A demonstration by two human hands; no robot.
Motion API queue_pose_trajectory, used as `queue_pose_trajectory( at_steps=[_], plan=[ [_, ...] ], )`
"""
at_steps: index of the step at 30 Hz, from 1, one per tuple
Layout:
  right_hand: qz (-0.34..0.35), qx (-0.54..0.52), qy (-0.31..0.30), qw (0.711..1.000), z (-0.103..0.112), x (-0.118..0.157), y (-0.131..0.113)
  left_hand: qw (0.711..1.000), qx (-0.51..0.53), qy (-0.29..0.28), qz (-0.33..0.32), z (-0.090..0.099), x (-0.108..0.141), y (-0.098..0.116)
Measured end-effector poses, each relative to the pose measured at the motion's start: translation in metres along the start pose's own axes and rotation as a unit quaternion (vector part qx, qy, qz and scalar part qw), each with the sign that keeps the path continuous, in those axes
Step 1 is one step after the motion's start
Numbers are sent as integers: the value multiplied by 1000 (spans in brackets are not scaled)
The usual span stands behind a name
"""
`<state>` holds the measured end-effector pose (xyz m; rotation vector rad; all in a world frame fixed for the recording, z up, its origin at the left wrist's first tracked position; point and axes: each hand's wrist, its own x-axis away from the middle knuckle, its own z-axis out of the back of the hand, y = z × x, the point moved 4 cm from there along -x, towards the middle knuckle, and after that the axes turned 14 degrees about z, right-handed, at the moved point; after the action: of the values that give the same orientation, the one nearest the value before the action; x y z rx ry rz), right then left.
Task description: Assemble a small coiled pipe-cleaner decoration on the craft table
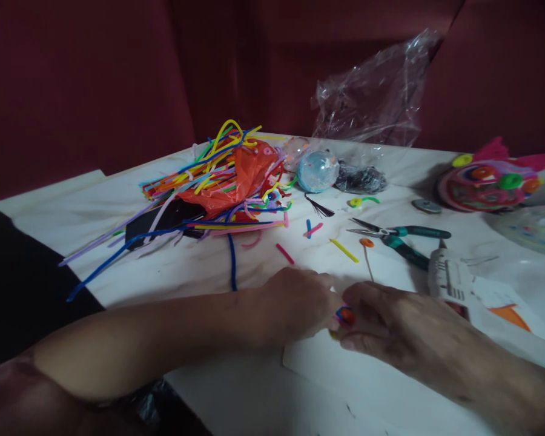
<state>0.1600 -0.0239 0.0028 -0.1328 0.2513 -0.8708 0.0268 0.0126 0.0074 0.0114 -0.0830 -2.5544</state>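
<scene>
My right hand (381, 321) is closed at the fingers around a small coiled pipe-cleaner piece (345, 316), orange in the middle with a blue and pink rim. From the left, my left hand (300, 306) meets it, its closed fingertips at the same small piece, partly hidden. Both hands are above the white table (236, 375). Beyond them lie short cut pipe cleaners, a pink one (285, 254) and a yellow one (344, 250), and an orange coil (367, 242) with a thin stem.
Green-handled pliers (404, 239) lie open beside a white glue gun (449, 278) on the right. Colourful pipe cleaners (218, 175) are heaped at the back left. A clear ball (318, 171), plastic wrap (372, 103) and a decorated pink object (485, 181) stand behind.
</scene>
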Motion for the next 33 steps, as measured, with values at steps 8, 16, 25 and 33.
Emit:
queue_pose_trajectory(
  at_steps=[8, 16, 25, 33],
  plan=[
    [-9, 85, 31, 996, -1, -2, -10, 999, 24, 2, 26, 0, -1, -1],
    [-35, 73, 10, 997, -1, -4, -9, 998, 50, -13, 19, 2, 0, -6],
    [-16, 91, 17, 996, 0, 0, -10, 997, 51, 8, 55, 3, -1, -1],
    [-6, 63, 2, 998, -4, -4, -4, 987, 130, -6, 99, 5, 0, -5]
  ],
)
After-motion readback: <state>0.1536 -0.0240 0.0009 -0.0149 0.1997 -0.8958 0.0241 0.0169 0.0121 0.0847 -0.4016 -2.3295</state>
